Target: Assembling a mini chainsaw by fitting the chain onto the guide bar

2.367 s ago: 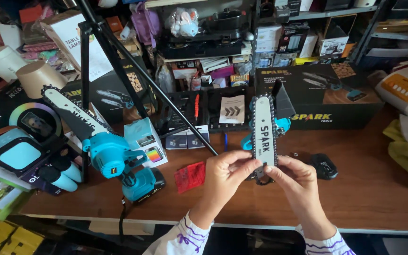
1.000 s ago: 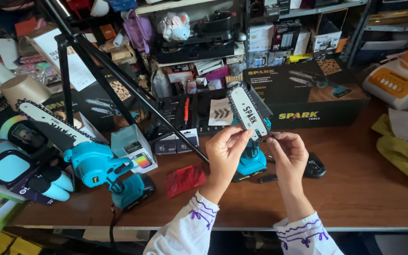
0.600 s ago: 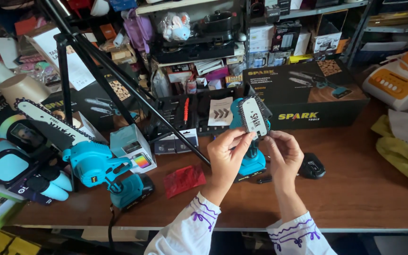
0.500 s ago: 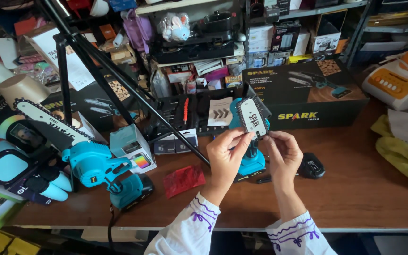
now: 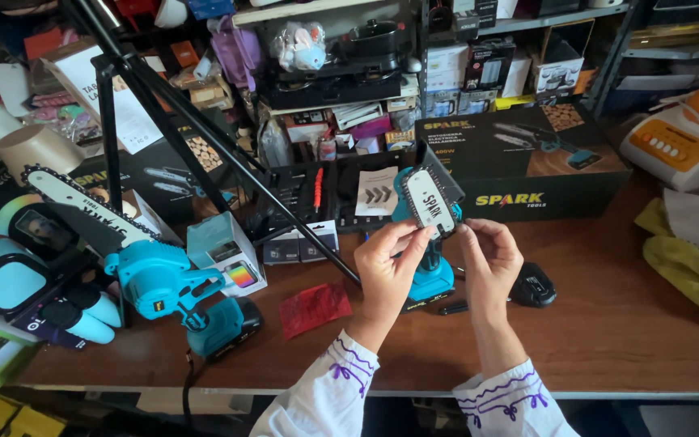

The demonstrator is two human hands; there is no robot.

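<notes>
Hands have tipped the white guide bar (image 5: 430,201) back from upright, left hand (image 5: 387,260) and right hand (image 5: 489,256) pinching its lower end above the tabletop (image 5: 608,324).

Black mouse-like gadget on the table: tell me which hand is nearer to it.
Right. The right hand is raised just left of the black gadget, holding the saw bar; the left hand grips the bar farther left.
</notes>
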